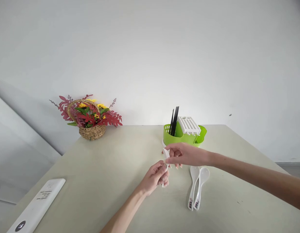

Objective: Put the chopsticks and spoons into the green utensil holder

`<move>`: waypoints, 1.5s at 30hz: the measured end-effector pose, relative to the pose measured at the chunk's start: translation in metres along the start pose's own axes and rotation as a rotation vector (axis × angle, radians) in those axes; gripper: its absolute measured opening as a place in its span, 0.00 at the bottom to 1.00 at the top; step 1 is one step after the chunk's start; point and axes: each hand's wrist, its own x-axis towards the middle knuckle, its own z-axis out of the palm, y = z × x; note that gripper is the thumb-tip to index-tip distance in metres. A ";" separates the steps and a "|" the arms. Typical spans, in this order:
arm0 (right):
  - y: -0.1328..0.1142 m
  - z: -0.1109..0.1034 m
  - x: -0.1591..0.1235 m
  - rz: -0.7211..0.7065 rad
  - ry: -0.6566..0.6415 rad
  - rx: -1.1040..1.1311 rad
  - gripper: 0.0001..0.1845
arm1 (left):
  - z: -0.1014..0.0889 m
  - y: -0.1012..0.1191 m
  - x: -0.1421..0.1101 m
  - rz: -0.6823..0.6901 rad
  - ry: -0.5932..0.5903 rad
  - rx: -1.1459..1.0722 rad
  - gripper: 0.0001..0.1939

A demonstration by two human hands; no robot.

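Note:
A white spoon [166, 155] is held between both hands above the table. My left hand [155, 176] is closed round its handle from below. My right hand [184, 154] pinches the bowl end from the right. Two more white spoons [197, 187] lie side by side on the table just right of my hands, bowls pointing away from me. Behind my right hand stands a green cutlery holder [181, 137] with black chopsticks [174, 120] upright in it and a white slotted insert [189, 125].
A wicker basket of red and yellow flowers [90, 118] sits at the back left by the wall. A white remote-like device [37, 205] lies at the table's [103, 174] near left edge. The wall stands directly behind the table.

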 end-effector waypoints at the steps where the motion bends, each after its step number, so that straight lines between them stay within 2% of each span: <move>1: -0.002 0.000 0.000 -0.023 -0.006 0.018 0.26 | 0.000 0.000 0.000 0.007 -0.001 -0.015 0.18; 3: -0.009 -0.005 -0.002 -0.062 0.003 0.022 0.24 | 0.000 -0.001 0.003 0.047 0.044 -0.092 0.19; 6: -0.030 -0.029 -0.009 -0.096 0.087 -0.001 0.23 | -0.005 -0.002 0.008 0.124 0.224 -0.347 0.23; 9: -0.056 -0.063 -0.016 -0.117 0.311 -0.050 0.26 | -0.018 0.002 0.011 0.135 0.358 -0.596 0.20; 12: -0.072 -0.094 -0.016 -0.139 0.561 -0.162 0.26 | -0.030 0.006 0.010 0.147 0.432 -0.711 0.13; 16: -0.069 -0.114 0.000 -0.101 0.800 -0.356 0.25 | -0.034 0.006 0.009 0.145 0.492 -0.748 0.09; 19: -0.055 -0.120 0.020 -0.031 0.865 -0.481 0.26 | -0.032 0.005 0.009 0.139 0.499 -0.728 0.08; 21: -0.044 -0.124 0.032 0.026 0.816 -0.551 0.25 | -0.031 0.005 0.010 0.133 0.502 -0.725 0.09; 23: -0.036 -0.127 0.043 0.093 0.714 -0.607 0.24 | -0.031 0.005 0.010 0.128 0.502 -0.731 0.09; 28: -0.025 -0.126 0.058 0.238 0.505 -0.660 0.26 | -0.031 0.006 0.010 0.118 0.496 -0.743 0.08; 36: -0.009 -0.119 0.087 0.295 0.265 -0.725 0.23 | -0.032 0.004 0.009 0.111 0.487 -0.737 0.08; 41: 0.006 -0.122 0.106 0.316 0.191 -0.684 0.23 | -0.033 0.005 0.010 0.113 0.484 -0.733 0.08; 45: 0.009 -0.119 0.112 0.342 0.163 -0.627 0.21 | -0.032 0.005 0.010 0.107 0.478 -0.730 0.08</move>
